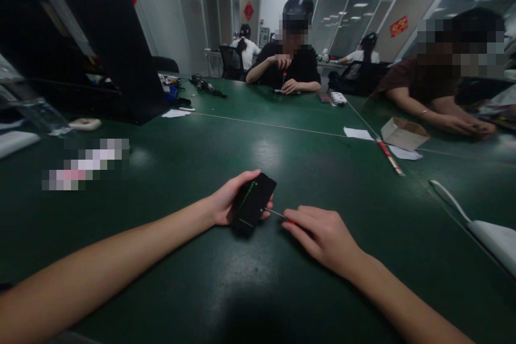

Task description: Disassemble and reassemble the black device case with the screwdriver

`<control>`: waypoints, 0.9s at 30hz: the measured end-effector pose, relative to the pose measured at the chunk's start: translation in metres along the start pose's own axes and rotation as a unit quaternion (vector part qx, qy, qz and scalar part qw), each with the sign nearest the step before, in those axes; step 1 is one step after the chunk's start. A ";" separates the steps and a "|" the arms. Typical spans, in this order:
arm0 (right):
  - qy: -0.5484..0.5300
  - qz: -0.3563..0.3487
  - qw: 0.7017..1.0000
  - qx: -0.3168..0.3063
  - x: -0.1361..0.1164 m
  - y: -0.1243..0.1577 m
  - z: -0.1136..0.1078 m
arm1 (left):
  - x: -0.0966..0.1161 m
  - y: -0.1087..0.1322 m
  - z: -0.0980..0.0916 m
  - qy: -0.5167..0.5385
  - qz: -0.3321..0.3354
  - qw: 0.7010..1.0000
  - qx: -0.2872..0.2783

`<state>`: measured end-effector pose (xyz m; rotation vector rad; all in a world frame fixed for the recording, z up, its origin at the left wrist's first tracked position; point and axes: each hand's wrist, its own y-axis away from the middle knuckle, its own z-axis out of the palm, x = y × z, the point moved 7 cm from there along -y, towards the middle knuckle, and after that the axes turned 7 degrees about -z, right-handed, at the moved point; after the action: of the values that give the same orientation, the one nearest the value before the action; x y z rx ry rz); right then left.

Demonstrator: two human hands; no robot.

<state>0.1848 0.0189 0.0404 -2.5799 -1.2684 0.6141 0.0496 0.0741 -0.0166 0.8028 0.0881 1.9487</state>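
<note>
The left hand (pixel 226 200) is wrapping its fingers (pixel 265 215) round a black box (pixel 258 196) over the table (pixel 193 279); the right hand (pixel 322 231) is pinching a screwdriver (pixel 277 214), its tip meeting the box

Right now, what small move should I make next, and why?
I'd probably twist the screwdriver gently, if seated: your right hand holds its tip at a small shiny spot on the black case, which your left hand grips.

The left hand (pixel 226 200) grips; the right hand (pixel 322 232) pinches, palm down.
</note>
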 end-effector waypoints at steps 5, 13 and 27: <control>-0.064 0.044 0.997 0.005 -0.003 -0.004 0.004 | 0.002 -0.001 -0.005 -0.008 0.020 1.000 0.021; -0.252 0.178 0.950 0.032 0.002 -0.008 0.017 | -0.004 -0.005 -0.012 -0.039 0.022 0.998 0.048; -0.092 0.105 0.986 0.093 0.014 -0.004 -0.004 | 0.008 -0.002 -0.006 0.008 0.103 0.993 0.054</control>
<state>0.1913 0.0325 0.0412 -2.5644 -0.9398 0.9819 0.0457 0.0831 -0.0183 0.8976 0.1257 2.1599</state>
